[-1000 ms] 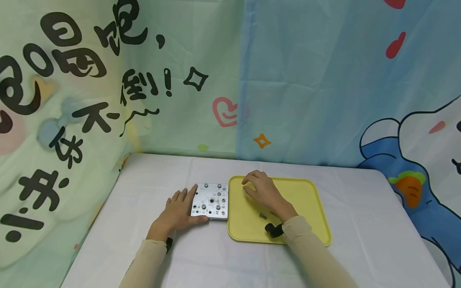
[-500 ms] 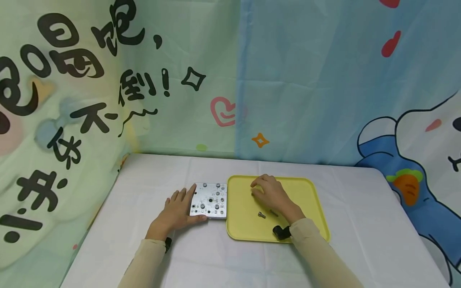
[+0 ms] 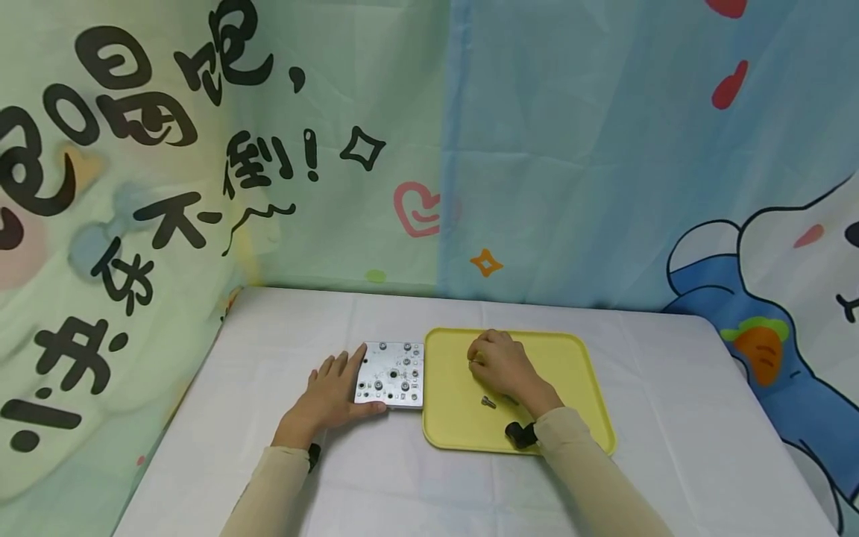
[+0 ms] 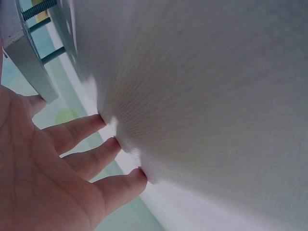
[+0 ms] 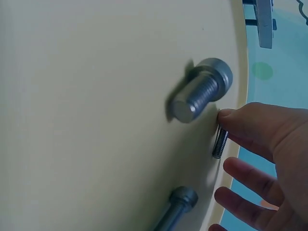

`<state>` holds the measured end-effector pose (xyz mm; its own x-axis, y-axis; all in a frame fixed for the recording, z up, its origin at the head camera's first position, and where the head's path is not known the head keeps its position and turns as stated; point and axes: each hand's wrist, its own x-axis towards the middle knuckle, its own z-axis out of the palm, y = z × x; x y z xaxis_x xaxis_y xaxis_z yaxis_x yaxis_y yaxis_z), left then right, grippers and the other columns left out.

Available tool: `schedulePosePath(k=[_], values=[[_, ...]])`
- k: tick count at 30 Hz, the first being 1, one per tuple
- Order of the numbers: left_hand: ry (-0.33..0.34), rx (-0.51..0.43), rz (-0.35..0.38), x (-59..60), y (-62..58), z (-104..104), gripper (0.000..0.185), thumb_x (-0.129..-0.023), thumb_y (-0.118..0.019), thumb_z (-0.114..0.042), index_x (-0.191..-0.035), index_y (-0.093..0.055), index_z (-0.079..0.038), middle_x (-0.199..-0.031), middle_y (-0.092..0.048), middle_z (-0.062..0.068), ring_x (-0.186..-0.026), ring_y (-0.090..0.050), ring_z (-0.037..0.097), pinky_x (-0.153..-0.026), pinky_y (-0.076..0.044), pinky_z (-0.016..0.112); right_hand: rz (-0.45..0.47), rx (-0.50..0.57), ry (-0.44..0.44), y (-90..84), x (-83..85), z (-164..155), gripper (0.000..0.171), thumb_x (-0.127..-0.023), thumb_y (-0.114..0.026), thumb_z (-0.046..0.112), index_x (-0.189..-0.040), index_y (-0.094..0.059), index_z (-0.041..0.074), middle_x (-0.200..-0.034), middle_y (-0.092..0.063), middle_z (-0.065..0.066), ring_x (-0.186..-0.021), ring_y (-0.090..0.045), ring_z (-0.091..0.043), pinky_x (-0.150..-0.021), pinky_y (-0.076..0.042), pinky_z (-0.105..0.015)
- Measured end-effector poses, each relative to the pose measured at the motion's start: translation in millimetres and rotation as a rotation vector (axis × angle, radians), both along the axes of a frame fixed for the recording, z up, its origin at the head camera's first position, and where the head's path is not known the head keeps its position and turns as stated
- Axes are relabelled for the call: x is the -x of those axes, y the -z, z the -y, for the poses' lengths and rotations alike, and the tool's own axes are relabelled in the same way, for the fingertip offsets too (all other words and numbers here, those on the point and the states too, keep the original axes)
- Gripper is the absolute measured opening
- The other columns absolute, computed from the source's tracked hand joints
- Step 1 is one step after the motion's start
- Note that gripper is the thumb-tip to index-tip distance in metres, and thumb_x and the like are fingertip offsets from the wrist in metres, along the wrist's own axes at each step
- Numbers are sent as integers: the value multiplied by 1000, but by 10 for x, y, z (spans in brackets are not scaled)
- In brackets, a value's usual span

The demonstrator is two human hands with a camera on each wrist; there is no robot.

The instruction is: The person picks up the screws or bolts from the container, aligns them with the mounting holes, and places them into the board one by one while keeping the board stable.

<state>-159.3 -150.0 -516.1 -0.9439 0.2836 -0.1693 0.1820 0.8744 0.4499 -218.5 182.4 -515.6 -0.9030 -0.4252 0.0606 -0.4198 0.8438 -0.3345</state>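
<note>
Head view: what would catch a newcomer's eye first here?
Probably the bright yellow tray on the white table, with the right hand over it pinching a small screw in its grip. Just left of the tray lies a silver metal plate studded with screws, with the left hand resting at its edge. Behind hangs a cartoon cloth backdrop with big black characters.

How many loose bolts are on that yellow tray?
3 visible: a thick bolt lying on the yellow tray, a thin bolt pinched at the right hand fingertips, and a dark-headed bolt nearer the wrist. Others may be hidden.
</note>
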Motion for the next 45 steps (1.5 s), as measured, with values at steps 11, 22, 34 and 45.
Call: schedulePosePath(k=[11,22,34,45], values=[[-3,12,13,11,35,1,114,-79,-70,-71,-162,-15,-15,-157,-28,28,-144,-22,49,-111,-21,68,-8,-53,4,-49,-21,49,7,-93,-69,18,-87,-72,16,-119,-59,-12,-109,-52,-36,-88,-44,-59],[-5,2,7,0,22,20,113,-79,-69,-71,-162,-16,-15,-157,-28,28,-144,-22,49,-111,-20,68,-116,25,-8,-39,-7,72,4,-91,-68,16,-88,-69,14,-118,-60,-12,-106,-54,-34,-87,-45,-57],[-3,5,20,-4,21,17,114,-79,-70,-71,-162,-14,-17,-158,-26,28,-145,-20,49,-112,-19,67,-133,64,-13,-44,-10,96,5,-91,-66,18,-89,-68,14,-121,-59,-13,-113,-53,-37,-90,-44,-58],[-7,-6,9,8,23,13,113,-79,-70,-70,-162,-15,-16,-158,-26,28,-145,-20,49,-112,-19,67,-161,8,-15,-53,8,92,6,-89,-66,18,-83,-65,16,-120,-59,-13,-112,-52,-37,-90,-43,-59]])
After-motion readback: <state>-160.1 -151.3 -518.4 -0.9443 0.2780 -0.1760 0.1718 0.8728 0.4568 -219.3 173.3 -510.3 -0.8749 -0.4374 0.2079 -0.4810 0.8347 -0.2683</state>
